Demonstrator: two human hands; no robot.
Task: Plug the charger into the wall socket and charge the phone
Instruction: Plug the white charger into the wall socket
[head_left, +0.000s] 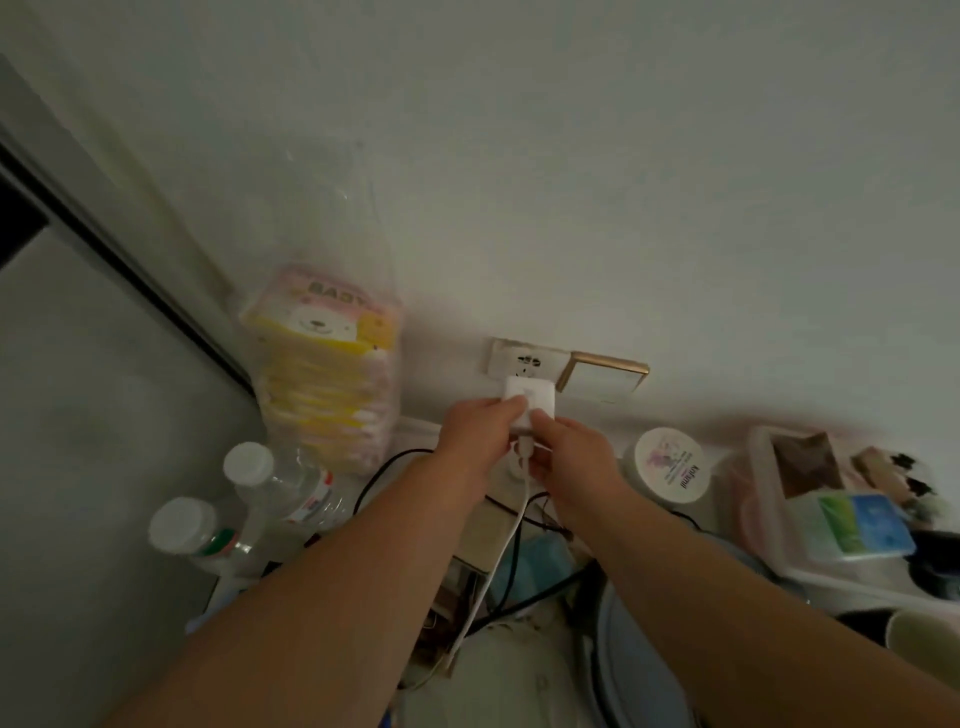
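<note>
A white square charger (531, 397) sits right at the lower part of the white wall socket (524, 361); whether its pins are in the socket is hidden. My left hand (480, 434) grips the charger's left side. On the right, my right hand (569, 454) pinches its lower edge where the white cable (498, 566) comes out. That cable hangs down between my forearms toward the cluttered table. I see no phone in this view.
A gold-framed light switch (605, 382) adjoins the socket on the right. A baby wipes pack (324, 364) and two clear bottles (260, 499) stand to the left. A round white jar (670, 465) and a pink tray (779, 488) of clutter lie right. Black cables (511, 561) cross below.
</note>
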